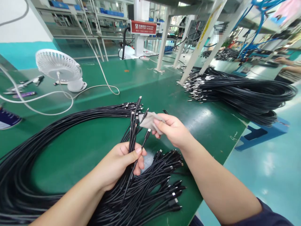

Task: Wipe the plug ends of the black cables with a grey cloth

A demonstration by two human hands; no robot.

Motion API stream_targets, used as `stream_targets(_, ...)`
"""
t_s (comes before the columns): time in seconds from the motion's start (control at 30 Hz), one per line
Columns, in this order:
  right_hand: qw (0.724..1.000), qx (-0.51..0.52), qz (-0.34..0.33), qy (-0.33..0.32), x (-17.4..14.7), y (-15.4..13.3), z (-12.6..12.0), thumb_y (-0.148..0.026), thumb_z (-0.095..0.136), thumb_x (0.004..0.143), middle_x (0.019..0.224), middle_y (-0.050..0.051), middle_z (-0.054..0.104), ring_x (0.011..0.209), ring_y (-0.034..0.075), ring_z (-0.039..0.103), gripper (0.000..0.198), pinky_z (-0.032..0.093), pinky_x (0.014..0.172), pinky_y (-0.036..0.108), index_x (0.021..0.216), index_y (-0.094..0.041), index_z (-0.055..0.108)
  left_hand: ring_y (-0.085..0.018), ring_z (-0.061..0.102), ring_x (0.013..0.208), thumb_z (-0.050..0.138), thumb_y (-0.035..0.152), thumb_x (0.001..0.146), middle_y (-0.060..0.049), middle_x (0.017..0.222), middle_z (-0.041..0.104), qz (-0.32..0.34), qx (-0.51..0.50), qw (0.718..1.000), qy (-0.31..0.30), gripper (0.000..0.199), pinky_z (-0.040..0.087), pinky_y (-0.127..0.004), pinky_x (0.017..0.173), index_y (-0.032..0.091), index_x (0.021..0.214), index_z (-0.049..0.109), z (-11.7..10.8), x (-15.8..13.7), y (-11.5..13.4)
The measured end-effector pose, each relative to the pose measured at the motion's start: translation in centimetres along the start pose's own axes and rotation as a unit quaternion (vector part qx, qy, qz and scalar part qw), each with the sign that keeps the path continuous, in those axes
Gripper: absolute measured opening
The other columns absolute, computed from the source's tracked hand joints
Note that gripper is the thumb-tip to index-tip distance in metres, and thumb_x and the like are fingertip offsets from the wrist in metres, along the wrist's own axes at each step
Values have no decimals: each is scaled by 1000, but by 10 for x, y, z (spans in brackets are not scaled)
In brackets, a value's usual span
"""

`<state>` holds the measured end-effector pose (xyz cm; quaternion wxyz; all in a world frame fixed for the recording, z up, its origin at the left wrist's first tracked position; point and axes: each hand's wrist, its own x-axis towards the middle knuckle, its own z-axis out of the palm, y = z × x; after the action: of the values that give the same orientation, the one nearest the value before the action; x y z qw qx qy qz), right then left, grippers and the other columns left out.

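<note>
While my left hand (127, 158) curls round black cables (132, 135) at centre, my right hand (174, 128) pinches a grey cloth (148, 121), fingers partly hidden; lower left, a cable loop (14, 175) leaves frame.

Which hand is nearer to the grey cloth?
The right hand: it holds the cloth between thumb and fingers. The left hand is lower in the picture, apart from the cloth, gripping black cables.

Through my feed I see a white wall (21, 36) with a turquoise base, open shelving (70, 36) behind the green table (94, 73), a blue stool (272, 133) at right, and light glinting on the glossy turquoise floor (263, 185).
</note>
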<state>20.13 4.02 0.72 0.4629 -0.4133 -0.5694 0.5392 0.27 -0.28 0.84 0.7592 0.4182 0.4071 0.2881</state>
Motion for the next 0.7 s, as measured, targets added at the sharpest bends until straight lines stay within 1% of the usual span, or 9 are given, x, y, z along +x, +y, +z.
stream_targets(0.07, 996, -29, 17, -81, -4, -2, 5, -40, 68, 82, 66, -2, 60, 57, 10, 54, 25, 45, 55, 24, 83, -15, 64, -9, 52, 44, 79, 49, 70, 0, 53, 63, 0, -6, 1000, -5, 39, 38, -21, 47, 14, 74, 64, -1, 0, 0)
stream_targets(0.13, 990, -44, 22, -132, -7, -4, 11, -36, 71, 79, 68, -2, 61, 58, 9, 54, 24, 45, 55, 24, 88, -15, 66, -9, 52, 44, 79, 49, 71, 0, 54, 63, 1, -6, 1000, -8, 39, 39, -21, 48, 13, 75, 65, -2, 0, 0)
stream_targets(0.23, 989, -30, 22, -141, -9, -5, 17, -36, 71, 79, 66, -2, 60, 55, 8, 52, 23, 45, 53, 23, 87, -15, 65, -9, 52, 44, 79, 49, 71, 0, 54, 63, 2, -4, 1000, -3, 39, 40, -21, 48, 13, 75, 64, -3, 0, 0)
stream_targets(0.43, 995, 13, 32, -91, -7, -2, 22, -54, 68, 78, 58, -2, 58, 50, 10, 53, 38, 45, 49, 24, 71, -17, 60, -7, 48, 43, 81, 51, 67, 2, 52, 60, 9, -7, 1000, 18, 42, 36, -20, 47, 13, 73, 65, -1, 2, 4)
stream_targets(0.5, 999, 24, 19, -39, -3, -2, 18, -56, 69, 76, 56, -2, 57, 48, 10, 51, 39, 44, 46, 24, 71, -18, 61, -7, 48, 43, 82, 52, 66, 2, 51, 60, 9, -9, 1000, 22, 44, 36, -20, 47, 13, 74, 65, 0, 2, 4)
stream_targets(0.57, 998, 35, -3, 51, 3, -3, 10, -55, 68, 77, 55, -3, 54, 47, 9, 49, 37, 42, 43, 24, 74, -19, 63, -8, 49, 43, 82, 53, 65, 2, 51, 60, 2, -9, 1000, 17, 45, 37, -20, 46, 13, 74, 65, 0, 2, 2)
stream_targets(0.63, 990, 48, -25, 131, 9, -2, -2, -49, 69, 78, 57, -3, 54, 49, 9, 49, 31, 41, 43, 23, 77, -18, 63, -8, 50, 43, 81, 52, 67, 2, 51, 61, -4, -9, 1000, 11, 43, 37, -20, 46, 13, 74, 64, -1, 1, 0)
stream_targets(0.67, 987, 58, -29, 145, 10, -2, -7, -46, 70, 78, 59, -3, 55, 51, 9, 49, 29, 42, 44, 23, 78, -18, 62, -8, 50, 43, 81, 51, 68, 2, 52, 61, -3, -10, 1000, 8, 42, 37, -20, 46, 13, 75, 64, -1, 1, 0)
stream_targets(0.7, 987, 67, -29, 142, 11, -1, -11, -43, 71, 78, 62, -2, 56, 53, 9, 51, 27, 42, 46, 22, 79, -17, 62, -8, 50, 43, 81, 51, 68, 2, 52, 61, -2, -12, 1000, 6, 41, 38, -20, 46, 13, 75, 65, -1, 1, -1)
